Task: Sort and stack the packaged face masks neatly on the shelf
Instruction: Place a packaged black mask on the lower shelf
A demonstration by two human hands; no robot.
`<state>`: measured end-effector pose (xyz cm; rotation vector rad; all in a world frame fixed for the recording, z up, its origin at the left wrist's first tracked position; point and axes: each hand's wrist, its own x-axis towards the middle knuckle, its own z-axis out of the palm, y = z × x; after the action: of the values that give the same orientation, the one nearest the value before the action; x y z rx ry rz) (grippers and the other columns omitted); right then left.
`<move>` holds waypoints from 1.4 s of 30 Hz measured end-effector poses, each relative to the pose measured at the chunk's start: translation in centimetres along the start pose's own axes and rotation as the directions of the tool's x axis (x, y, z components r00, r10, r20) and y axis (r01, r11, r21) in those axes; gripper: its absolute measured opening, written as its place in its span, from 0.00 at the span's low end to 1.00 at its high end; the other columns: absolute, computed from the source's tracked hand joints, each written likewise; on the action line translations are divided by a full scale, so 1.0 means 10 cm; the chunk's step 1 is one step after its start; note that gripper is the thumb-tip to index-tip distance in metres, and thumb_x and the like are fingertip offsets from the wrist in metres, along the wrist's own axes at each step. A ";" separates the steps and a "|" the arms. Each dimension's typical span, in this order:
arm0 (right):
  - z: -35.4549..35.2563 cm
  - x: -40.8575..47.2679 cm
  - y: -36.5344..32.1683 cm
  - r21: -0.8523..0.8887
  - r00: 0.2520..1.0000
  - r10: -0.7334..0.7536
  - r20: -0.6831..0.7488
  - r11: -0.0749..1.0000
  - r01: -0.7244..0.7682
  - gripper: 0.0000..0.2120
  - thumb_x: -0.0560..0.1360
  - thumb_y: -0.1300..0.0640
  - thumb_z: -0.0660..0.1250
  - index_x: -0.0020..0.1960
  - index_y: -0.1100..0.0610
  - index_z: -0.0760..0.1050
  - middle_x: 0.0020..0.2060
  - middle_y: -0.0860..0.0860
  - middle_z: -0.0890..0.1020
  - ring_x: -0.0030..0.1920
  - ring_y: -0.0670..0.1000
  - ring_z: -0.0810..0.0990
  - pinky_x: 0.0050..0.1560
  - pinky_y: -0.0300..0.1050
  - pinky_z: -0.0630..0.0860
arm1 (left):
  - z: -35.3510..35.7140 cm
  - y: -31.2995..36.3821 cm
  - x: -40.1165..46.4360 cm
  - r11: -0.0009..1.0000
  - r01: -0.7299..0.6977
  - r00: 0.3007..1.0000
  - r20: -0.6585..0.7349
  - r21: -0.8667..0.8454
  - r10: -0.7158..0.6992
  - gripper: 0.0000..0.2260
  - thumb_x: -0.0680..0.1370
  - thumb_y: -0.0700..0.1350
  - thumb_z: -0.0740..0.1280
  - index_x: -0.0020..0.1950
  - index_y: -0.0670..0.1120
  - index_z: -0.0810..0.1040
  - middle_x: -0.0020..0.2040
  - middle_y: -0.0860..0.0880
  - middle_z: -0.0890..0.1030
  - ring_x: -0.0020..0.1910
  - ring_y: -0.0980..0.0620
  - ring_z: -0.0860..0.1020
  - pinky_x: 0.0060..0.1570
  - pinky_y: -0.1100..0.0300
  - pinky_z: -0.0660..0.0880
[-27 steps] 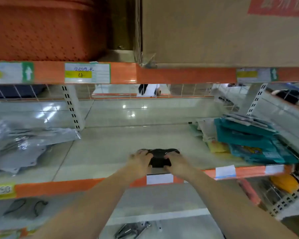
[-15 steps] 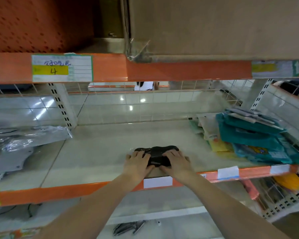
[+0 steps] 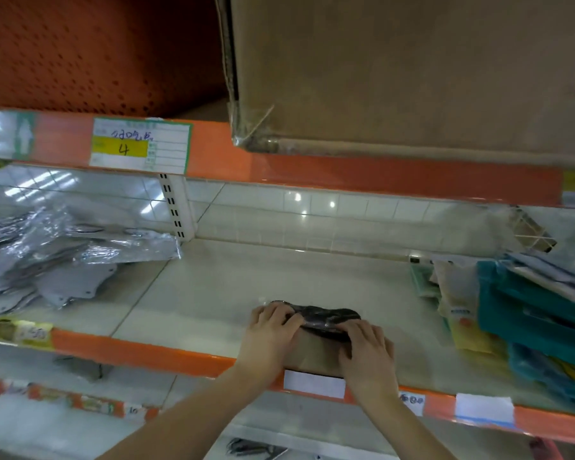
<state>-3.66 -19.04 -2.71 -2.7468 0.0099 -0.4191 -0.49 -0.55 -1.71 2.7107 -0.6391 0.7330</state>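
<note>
A small stack of black packaged masks (image 3: 325,322) lies on the pale shelf (image 3: 233,293) near its orange front edge. My left hand (image 3: 272,330) rests on the stack's left end with its fingers laid over the wrapper. On the right end lies my right hand (image 3: 367,350), fingers spread flat and pressing down. Both forearms reach in from the bottom of the head view. The near part of the stack is hidden under my hands.
Loose grey masks in clear wrappers (image 3: 63,263) pile up at the shelf's left. Teal and yellow packets (image 3: 518,313) are heaped at the right. A cardboard box (image 3: 412,71) and an orange crate (image 3: 97,51) sit on the shelf above. More dark items (image 3: 253,448) lie on the lower shelf.
The view has swung left and tilted. My hands have slid a little further onto the shelf, staying on the black stack.
</note>
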 end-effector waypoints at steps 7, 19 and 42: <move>-0.05 0.24 -0.04 -0.073 0.947 -0.252 -0.199 0.968 0.242 0.14 0.66 0.56 0.55 0.42 0.50 0.79 0.40 0.48 0.79 0.39 0.55 0.77 0.39 0.47 0.59 | -0.15 -0.08 0.02 0.945 0.316 0.947 -0.025 -0.090 -0.319 0.18 0.74 0.58 0.62 0.53 0.45 0.75 0.55 0.41 0.78 0.58 0.39 0.76 0.51 0.46 0.76; -0.11 0.40 -0.30 0.399 0.896 -0.404 -0.186 0.802 0.444 0.14 0.78 0.47 0.56 0.57 0.50 0.75 0.54 0.46 0.75 0.54 0.47 0.70 0.52 0.42 0.66 | -0.64 -0.14 0.12 -0.300 0.460 0.263 0.450 -0.836 -0.853 0.22 0.76 0.26 0.59 0.70 0.35 0.62 0.59 0.35 0.72 0.51 0.40 0.76 0.37 0.59 0.78; 0.55 0.55 -1.33 0.208 0.750 -0.661 0.017 0.736 0.644 0.34 0.56 0.73 0.74 0.62 0.61 0.76 0.57 0.56 0.81 0.54 0.56 0.82 0.53 0.50 0.78 | -1.09 -0.62 -0.38 -0.164 0.292 0.187 0.225 -0.942 -0.956 0.14 0.78 0.29 0.60 0.61 0.42 0.69 0.54 0.39 0.78 0.44 0.50 0.81 0.41 0.62 0.80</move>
<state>2.58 -5.03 -1.39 -2.4924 -1.0011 -0.4393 -5.01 10.00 4.60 1.0823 0.6531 0.5408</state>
